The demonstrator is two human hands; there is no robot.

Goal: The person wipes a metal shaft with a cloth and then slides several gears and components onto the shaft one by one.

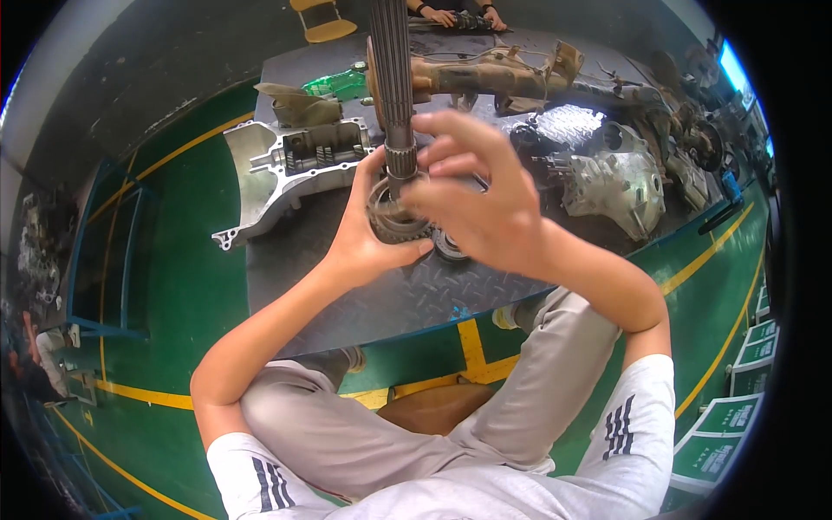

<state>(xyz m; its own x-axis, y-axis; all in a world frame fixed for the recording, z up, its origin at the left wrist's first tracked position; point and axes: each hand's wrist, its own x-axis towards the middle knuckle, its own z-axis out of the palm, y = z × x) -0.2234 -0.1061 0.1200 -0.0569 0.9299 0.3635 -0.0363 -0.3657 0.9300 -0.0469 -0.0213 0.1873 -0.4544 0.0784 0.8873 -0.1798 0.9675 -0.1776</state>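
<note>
A long splined metal shaft (392, 87) stands upright in front of me, its top running out of the picture. Around its lower end sits a toothed gear ring (400, 227). My left hand (357, 243) is wrapped round that gear from the left, thumb along its near side. From the right, my right hand (498, 204) reaches in with bent fingers at the shaft's lower part and thumb over the gear. Motion smears its fingertips, and whether they grip anything is unclear. A small bearing-like ring (449, 245) lies beside the gear, partly hidden by my right hand.
An open aluminium gearbox housing (299, 160) lies left on the dark metal table (347, 321). Another cast housing (615, 191) is at the right. A rusty axle (494, 76) crosses the back. Beyond, a co-worker's hands (444, 17) touch a part. A wooden stool (438, 407) shows below.
</note>
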